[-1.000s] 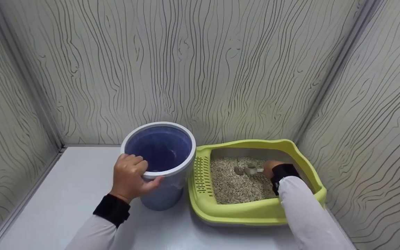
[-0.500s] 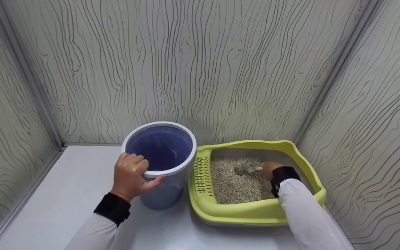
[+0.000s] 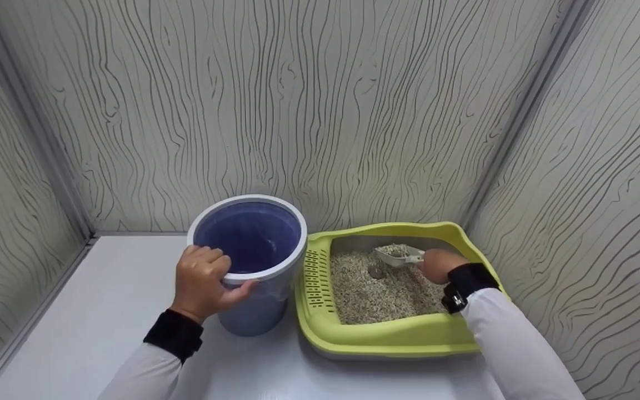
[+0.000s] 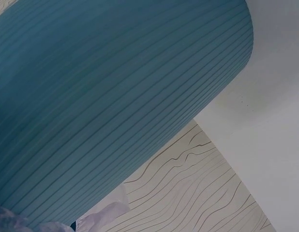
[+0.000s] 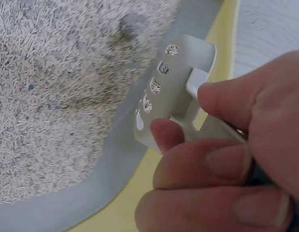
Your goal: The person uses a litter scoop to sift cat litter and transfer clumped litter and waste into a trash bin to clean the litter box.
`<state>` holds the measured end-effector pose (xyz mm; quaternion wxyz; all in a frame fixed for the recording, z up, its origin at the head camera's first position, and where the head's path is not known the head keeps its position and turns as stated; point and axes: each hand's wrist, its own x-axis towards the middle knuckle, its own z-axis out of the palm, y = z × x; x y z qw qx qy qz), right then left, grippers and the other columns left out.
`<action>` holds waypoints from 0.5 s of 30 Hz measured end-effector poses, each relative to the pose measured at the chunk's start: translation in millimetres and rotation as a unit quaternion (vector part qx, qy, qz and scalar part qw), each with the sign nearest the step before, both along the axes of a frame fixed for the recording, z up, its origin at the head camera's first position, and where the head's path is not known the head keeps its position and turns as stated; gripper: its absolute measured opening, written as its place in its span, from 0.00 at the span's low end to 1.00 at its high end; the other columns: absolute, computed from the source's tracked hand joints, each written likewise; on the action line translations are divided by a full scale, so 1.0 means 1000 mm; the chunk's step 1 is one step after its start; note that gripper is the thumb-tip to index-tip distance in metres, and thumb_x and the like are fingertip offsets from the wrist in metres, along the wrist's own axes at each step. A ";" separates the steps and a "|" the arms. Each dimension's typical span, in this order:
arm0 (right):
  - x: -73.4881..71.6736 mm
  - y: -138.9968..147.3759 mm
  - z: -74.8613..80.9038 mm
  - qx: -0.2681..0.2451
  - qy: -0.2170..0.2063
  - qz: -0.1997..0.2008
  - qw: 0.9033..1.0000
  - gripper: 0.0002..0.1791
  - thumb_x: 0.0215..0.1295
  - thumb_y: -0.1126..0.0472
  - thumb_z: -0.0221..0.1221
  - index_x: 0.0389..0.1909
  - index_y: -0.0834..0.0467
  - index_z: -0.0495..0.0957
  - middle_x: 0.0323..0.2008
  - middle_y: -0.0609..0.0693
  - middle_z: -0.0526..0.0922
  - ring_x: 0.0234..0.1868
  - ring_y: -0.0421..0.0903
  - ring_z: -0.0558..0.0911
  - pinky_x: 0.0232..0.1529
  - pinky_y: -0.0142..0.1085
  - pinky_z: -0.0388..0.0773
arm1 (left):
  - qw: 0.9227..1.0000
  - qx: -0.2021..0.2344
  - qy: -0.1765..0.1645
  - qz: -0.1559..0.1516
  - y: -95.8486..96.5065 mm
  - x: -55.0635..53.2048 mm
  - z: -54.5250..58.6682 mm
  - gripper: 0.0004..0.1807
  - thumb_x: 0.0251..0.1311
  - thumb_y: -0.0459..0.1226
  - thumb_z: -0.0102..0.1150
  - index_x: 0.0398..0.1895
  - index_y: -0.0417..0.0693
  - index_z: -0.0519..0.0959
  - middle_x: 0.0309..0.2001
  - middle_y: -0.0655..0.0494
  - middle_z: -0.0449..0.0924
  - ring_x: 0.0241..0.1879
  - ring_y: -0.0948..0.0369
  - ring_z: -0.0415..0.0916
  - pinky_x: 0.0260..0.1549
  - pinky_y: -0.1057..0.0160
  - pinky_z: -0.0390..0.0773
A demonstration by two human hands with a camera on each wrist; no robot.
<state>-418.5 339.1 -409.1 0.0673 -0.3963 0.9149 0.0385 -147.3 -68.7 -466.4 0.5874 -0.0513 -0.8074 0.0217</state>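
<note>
My left hand (image 3: 202, 280) grips the rim of a blue trash bin (image 3: 253, 318), fingers hooked over the edge and thumb outside. The bin's ribbed wall (image 4: 115, 106) fills much of the left wrist view, where the hand is hidden. To the right is a yellow-green litter box (image 3: 398, 337) with pellet litter (image 3: 370, 303). My right hand (image 3: 438, 265) holds a pale litter scoop (image 3: 396, 259) by its handle, over the litter near the back. Litter lies in the scoop. In the right wrist view, thumb and curled fingers hold the slotted scoop (image 5: 183, 92).
A dark round clump (image 3: 376, 270) lies on the litter just left of the scoop. The litter box's perforated ledge (image 3: 315, 278) faces the bin. Wood-grain panels (image 3: 264, 111) enclose the white tabletop (image 3: 75, 316) at the back and both sides.
The scoop has come up out of the litter, now carrying litter. My right hand has lifted slightly with it. My left hand keeps its grip on the bin rim.
</note>
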 end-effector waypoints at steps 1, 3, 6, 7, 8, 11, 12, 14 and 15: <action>0.002 0.003 0.001 -0.011 -0.001 0.003 1.000 0.22 0.76 0.59 0.52 0.18 0.56 0.66 0.19 0.47 0.66 0.21 0.46 0.69 0.30 0.42 0.75 | 1.000 0.000 -0.002 0.001 0.000 0.000 0.000 0.38 0.58 0.73 0.49 0.11 0.52 0.63 0.14 0.58 0.62 0.17 0.56 0.61 0.26 0.52 0.67; 0.007 0.009 0.004 -0.045 -0.011 0.001 0.999 0.21 0.77 0.58 0.52 0.20 0.56 0.67 0.19 0.47 0.67 0.22 0.47 0.71 0.32 0.45 0.76 | 1.000 0.002 -0.007 0.002 0.000 0.001 0.000 0.38 0.58 0.73 0.49 0.11 0.51 0.63 0.14 0.58 0.62 0.17 0.56 0.62 0.26 0.52 0.67; 0.016 0.019 0.006 -0.095 -0.028 -0.003 0.995 0.19 0.77 0.58 0.52 0.22 0.55 0.68 0.19 0.45 0.66 0.21 0.45 0.70 0.29 0.44 0.75 | 1.000 0.006 -0.011 0.004 0.001 0.001 0.000 0.38 0.58 0.72 0.50 0.11 0.51 0.63 0.14 0.57 0.63 0.17 0.56 0.63 0.26 0.51 0.68; 0.019 0.022 0.006 -0.112 -0.036 -0.007 0.993 0.19 0.78 0.57 0.52 0.22 0.55 0.68 0.19 0.45 0.65 0.21 0.45 0.69 0.28 0.43 0.73 | 1.000 0.006 -0.010 0.004 0.001 0.002 0.001 0.38 0.58 0.72 0.50 0.11 0.51 0.63 0.14 0.57 0.63 0.17 0.56 0.63 0.26 0.51 0.68; 0.023 0.025 0.006 -0.126 -0.041 -0.011 0.991 0.18 0.78 0.57 0.52 0.23 0.54 0.69 0.20 0.44 0.65 0.21 0.44 0.68 0.27 0.42 0.71 | 1.000 0.005 -0.010 0.005 0.001 0.002 0.000 0.38 0.58 0.73 0.49 0.11 0.51 0.63 0.14 0.57 0.63 0.17 0.56 0.63 0.26 0.51 0.68; 0.036 0.034 0.004 -0.163 -0.055 -0.035 0.984 0.15 0.79 0.56 0.51 0.29 0.55 0.70 0.21 0.44 0.65 0.21 0.43 0.66 0.26 0.39 0.68 | 1.000 0.008 -0.012 0.000 0.001 0.002 0.001 0.39 0.58 0.73 0.49 0.11 0.51 0.64 0.14 0.56 0.63 0.17 0.55 0.64 0.26 0.51 0.68; 0.040 0.037 0.003 -0.173 -0.053 -0.041 0.983 0.14 0.80 0.56 0.51 0.30 0.56 0.71 0.22 0.44 0.66 0.21 0.43 0.66 0.26 0.39 0.67 | 1.000 0.010 -0.013 -0.001 0.002 0.002 0.001 0.39 0.58 0.73 0.49 0.11 0.51 0.64 0.14 0.56 0.64 0.17 0.55 0.64 0.26 0.51 0.68; 0.048 0.040 0.000 -0.192 -0.047 -0.054 0.979 0.13 0.80 0.56 0.50 0.34 0.57 0.71 0.23 0.45 0.68 0.22 0.43 0.68 0.26 0.38 0.67 | 1.000 0.015 -0.013 -0.003 0.002 0.002 0.001 0.39 0.58 0.73 0.49 0.11 0.51 0.64 0.14 0.56 0.64 0.17 0.55 0.64 0.27 0.50 0.68; 0.052 0.041 -0.001 -0.203 -0.040 -0.059 0.977 0.12 0.80 0.56 0.50 0.36 0.58 0.72 0.23 0.46 0.68 0.23 0.43 0.68 0.27 0.39 0.68 | 1.000 0.016 -0.015 -0.002 0.002 0.002 0.001 0.39 0.58 0.73 0.49 0.11 0.51 0.64 0.14 0.56 0.64 0.17 0.55 0.64 0.27 0.50 0.68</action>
